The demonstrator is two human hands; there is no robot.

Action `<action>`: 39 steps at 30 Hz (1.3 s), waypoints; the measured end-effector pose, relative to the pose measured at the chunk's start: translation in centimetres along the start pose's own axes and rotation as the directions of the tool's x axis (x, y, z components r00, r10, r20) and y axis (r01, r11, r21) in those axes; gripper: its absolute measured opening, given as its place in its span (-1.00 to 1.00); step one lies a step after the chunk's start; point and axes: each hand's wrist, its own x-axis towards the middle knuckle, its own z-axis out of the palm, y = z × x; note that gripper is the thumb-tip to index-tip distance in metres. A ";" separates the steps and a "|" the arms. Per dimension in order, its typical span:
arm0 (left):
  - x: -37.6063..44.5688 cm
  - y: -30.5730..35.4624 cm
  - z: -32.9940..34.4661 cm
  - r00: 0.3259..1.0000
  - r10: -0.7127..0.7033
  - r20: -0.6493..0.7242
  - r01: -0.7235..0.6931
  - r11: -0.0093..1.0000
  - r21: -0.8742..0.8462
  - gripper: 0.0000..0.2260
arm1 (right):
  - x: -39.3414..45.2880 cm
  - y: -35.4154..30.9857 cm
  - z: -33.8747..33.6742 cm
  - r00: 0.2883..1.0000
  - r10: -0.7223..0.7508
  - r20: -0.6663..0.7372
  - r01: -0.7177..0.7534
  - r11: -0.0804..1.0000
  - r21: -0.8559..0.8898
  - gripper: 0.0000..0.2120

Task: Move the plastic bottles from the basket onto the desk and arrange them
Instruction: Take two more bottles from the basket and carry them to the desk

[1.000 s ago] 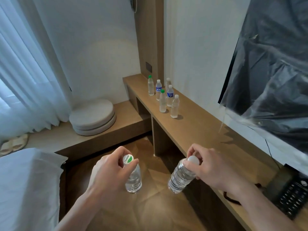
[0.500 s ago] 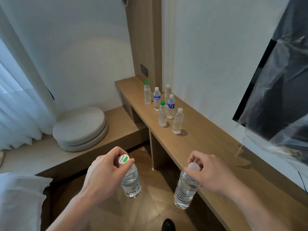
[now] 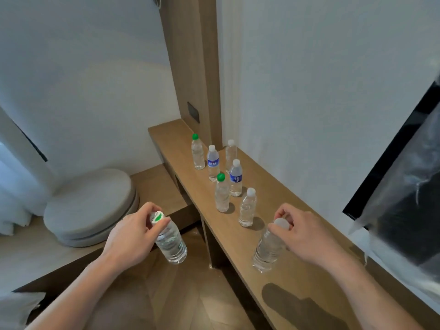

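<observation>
Head view: the left hand [image 3: 133, 236] pinches the green-and-white cap of a clear bottle [image 3: 172, 245], held tilted over the floor beside the desk [image 3: 292, 277]. The right hand [image 3: 307, 234] grips a white-capped bottle [image 3: 267, 251] by its cap, over the desk's near end. Six bottles [image 3: 222, 196] stand upright farther along the desk.

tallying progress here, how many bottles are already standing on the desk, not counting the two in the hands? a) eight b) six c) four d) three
b: six bottles stand upright on the desk, two green-capped, two blue-labelled, and two plain with white caps.
</observation>
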 end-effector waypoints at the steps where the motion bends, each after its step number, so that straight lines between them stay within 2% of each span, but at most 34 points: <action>1: 1.4 -0.2 0.3 1.000 0.008 0.001 -0.008 1.000 0.008 -0.73 | 1.1 0.5 -0.2 1.000 0.020 -0.023 -0.019 1.000 0.019 -0.78; 8: 11.4 -0.5 3.4 0.997 0.059 0.044 -0.061 0.997 0.044 -0.72 | 8.4 2.6 -0.4 0.980 0.169 -0.102 -0.168 0.986 0.019 -0.81; 15: 23.1 -0.7 7.9 0.987 0.094 0.129 -0.098 0.995 0.030 -0.77 | 17.0 4.3 0.9 0.929 0.330 -0.166 -0.328 0.944 0.039 -0.82; 21: 32.8 -1.9 13.2 0.957 0.142 0.254 -0.161 0.985 0.057 -0.75 | 24.3 5.6 2.6 0.892 0.441 -0.100 -0.442 0.897 0.014 -0.80; 27: 39.1 -2.7 16.9 0.905 0.223 0.362 -0.253 0.967 0.037 -0.73 | 30.0 5.9 5.0 0.860 0.508 -0.055 -0.510 0.859 -0.048 -0.78; 39: 44.3 -2.7 19.5 0.780 0.346 0.522 -0.398 0.918 -0.013 -0.78 | 33.2 5.8 8.4 0.799 0.601 0.015 -0.600 0.799 -0.026 -0.78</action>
